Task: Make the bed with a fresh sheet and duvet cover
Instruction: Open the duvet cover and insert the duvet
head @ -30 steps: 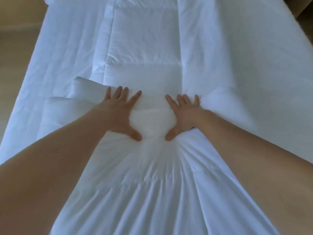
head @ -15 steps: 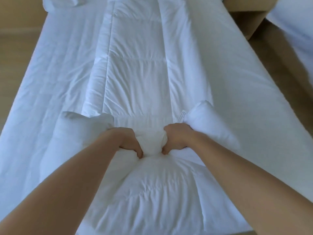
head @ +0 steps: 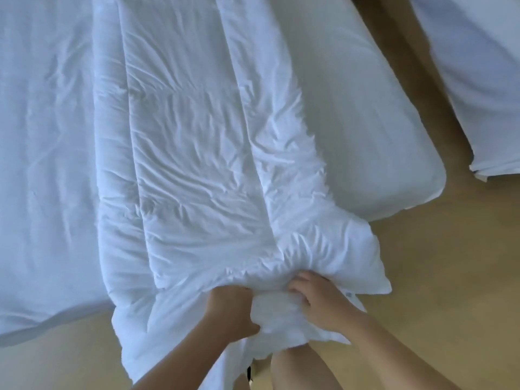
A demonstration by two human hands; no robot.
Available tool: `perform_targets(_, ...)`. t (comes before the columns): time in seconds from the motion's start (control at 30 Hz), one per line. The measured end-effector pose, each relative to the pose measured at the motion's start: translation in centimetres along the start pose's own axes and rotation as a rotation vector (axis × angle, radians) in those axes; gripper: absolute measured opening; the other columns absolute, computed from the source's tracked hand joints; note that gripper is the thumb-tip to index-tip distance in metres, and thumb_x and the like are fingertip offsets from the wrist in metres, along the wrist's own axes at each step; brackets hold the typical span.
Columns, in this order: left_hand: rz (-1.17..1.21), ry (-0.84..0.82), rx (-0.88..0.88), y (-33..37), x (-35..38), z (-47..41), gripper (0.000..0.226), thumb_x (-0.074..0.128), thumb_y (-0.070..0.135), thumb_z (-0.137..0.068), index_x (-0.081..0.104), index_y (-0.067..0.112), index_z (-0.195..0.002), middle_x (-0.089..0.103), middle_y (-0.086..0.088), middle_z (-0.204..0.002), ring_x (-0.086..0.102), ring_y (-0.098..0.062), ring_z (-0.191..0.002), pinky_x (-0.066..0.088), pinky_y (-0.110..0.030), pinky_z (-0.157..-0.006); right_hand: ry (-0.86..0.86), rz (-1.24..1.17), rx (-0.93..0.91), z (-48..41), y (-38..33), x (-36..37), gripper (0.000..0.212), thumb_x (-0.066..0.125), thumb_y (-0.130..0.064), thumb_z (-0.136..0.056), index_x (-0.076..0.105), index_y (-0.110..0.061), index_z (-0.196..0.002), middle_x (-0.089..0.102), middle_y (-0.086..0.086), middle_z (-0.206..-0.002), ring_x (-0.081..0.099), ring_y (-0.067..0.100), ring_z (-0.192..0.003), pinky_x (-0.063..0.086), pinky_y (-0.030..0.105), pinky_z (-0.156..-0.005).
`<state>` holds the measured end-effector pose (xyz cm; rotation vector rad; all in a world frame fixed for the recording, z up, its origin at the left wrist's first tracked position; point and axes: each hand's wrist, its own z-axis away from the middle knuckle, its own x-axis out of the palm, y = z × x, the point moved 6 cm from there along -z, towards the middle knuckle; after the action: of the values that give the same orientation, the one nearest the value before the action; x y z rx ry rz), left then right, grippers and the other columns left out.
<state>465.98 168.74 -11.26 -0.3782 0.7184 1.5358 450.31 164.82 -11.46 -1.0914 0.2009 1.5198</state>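
At the foot of the bed [head: 422,190], a person is gripping the gathered end of a white duvet [head: 197,164] with both hands. The left hand [head: 230,309] is curling its fingers round the bunched fabric from one side. The right hand [head: 318,301] is clutching the same wad from the other, and a puff of filling is bulging between them.

The duvet is lying lengthwise down the bed, folded into a narrow, rumpled strip. Its near end is spilling over the foot edge toward the wooden floor [head: 439,277]. Under it, a white sheet [head: 365,122] is covering the mattress and wrapping snugly round the rounded corner on the right, so the sheet stage is looking finished.

Holding the two hands close together on a bunched middle, rather than out at the corners, is probably giving a firm purchase on something bulky and slippery, suited to hauling the strip toward the foot. The narrow fold may be keeping the duvet manageable ahead of covering. No separate duvet cover is showing. A second white bed [head: 478,80] is standing across a strip of floor to the right.
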Motion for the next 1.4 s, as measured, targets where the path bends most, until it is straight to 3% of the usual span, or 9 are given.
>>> perform_targets(0.17, 0.071, 0.128, 0.006, 1.6, 1.6, -1.6, 0.041, 0.040, 0.050, -0.093, 0.048, 0.020, -0.120, 0.058, 0.003, -0.118, 0.056, -0.021, -0.110, 0.041, -0.027, -0.079, 0.705, -0.287, 0.248, -1.1, 3.5, -5.5, 0.050, 0.045, -0.037, -0.073, 0.060, -0.004, -0.108, 0.052, 0.009, -0.104, 0.043, 0.022, -0.100, 0.036, 0.030, -0.084)
perform_targets(0.3, 0.120, 0.266, -0.056, 1.3, -0.6, -4.4, 0.044, 0.041, 0.042, -0.094, 0.039, 0.020, -0.132, 0.050, 0.003, -0.125, 0.048, -0.020, -0.115, 0.038, -0.031, -0.090, 0.604, -0.378, 0.618, -5.3, 8.2, -6.5, 0.079, 0.069, -0.046, -0.078, 0.035, -0.013, -0.141, 0.030, 0.014, -0.145, 0.026, 0.033, -0.133, 0.025, 0.047, -0.106)
perform_targets(0.53, 0.483, 0.270, -0.216, 0.6, -4.9, -10.4, 0.052, 0.049, 0.034, -0.093, 0.035, 0.019, -0.141, 0.048, -0.002, -0.134, 0.044, -0.022, -0.123, 0.038, -0.034, -0.099, 0.534, -0.657, 0.711, -11.4, 12.0, -6.2, 0.108, 0.080, -0.048, -0.067, 0.020, -0.010, -0.148, 0.031, 0.012, -0.148, 0.029, 0.030, -0.136, 0.030, 0.046, -0.109)
perform_targets(0.7, 0.925, 0.274, -0.307, 0.8, -7.9, -12.8, 0.063, 0.049, 0.054, -0.089, 0.038, 0.017, -0.139, 0.051, -0.004, -0.133, 0.048, -0.022, -0.121, 0.037, -0.033, -0.097, 0.665, -0.558, 0.676, -10.9, 10.0, -8.5, 0.054, 0.071, -0.035, -0.080, 0.049, 0.001, -0.115, 0.060, 0.016, -0.112, 0.056, 0.038, -0.107, 0.041, 0.041, -0.090)
perform_targets(0.8, 1.460, -0.004, -0.297, 1.5, -9.8, -12.1, 0.084, 0.044, 0.081, -0.072, 0.047, 0.021, -0.131, 0.055, 0.003, -0.129, 0.052, -0.020, -0.119, 0.039, -0.040, -0.100, 0.444, -0.538, 0.409, -11.4, 2.7, -9.0, 0.024, 0.058, -0.022, -0.090, 0.056, -0.003, -0.104, 0.068, 0.014, -0.096, 0.062, 0.035, -0.092, 0.048, 0.038, -0.078)
perform_targets(0.87, 1.593, -0.055, -0.240, -0.5, -11.7, -11.2, 0.061, 0.057, 0.072, -0.072, 0.062, 0.022, -0.106, 0.070, 0.004, -0.098, 0.064, -0.016, -0.098, 0.047, -0.037, -0.091, 0.317, -0.586, 0.225, -12.0, -3.1, -9.2, 0.016, 0.053, -0.021, -0.089, 0.055, -0.009, -0.100, 0.067, 0.007, -0.084, 0.064, 0.028, -0.079, 0.052, 0.039, -0.070)
perform_targets(0.97, 1.550, 0.225, -0.249, -7.1, -14.8, -9.3, 0.009, 0.063, 0.018, -0.080, 0.057, 0.013, -0.084, 0.058, -0.002, -0.068, 0.058, -0.019, -0.068, 0.045, -0.027, -0.065, 0.197, -0.530, 0.109, -12.3, -9.8, -8.5, 0.024, 0.050, -0.010, -0.086, 0.047, -0.012, -0.109, 0.060, 0.002, -0.084, 0.058, 0.028, -0.077, 0.044, 0.033, -0.064)
perform_targets(1.17, 1.050, 0.625, -0.276, -22.8, -16.2, -0.6, 0.017, 0.039, -0.002, -0.082, 0.044, 0.010, -0.072, 0.054, -0.008, -0.077, 0.049, -0.025, -0.076, 0.037, -0.028, -0.064, 0.362, -0.517, 0.020, -15.4, -26.8, -5.0, 0.014, 0.049, -0.005, -0.080, 0.044, -0.018, -0.078, 0.047, -0.005, -0.062, 0.048, 0.023, -0.068, 0.035, 0.028, -0.064)
perform_targets(1.4, 1.096, 0.901, -1.101, -56.4, 1.8, 31.4, 0.014, 0.039, 0.006, -0.073, 0.051, -0.001, -0.068, 0.048, -0.008, -0.047, 0.049, -0.026, -0.055, 0.034, -0.032, -0.051, -0.380, -0.438, -0.413, -16.6, -66.6, 16.1, 0.024, 0.053, -0.005, -0.085, 0.058, -0.006, -0.108, 0.064, 0.018, -0.107, 0.057, 0.037, -0.102, 0.039, 0.031, -0.075)
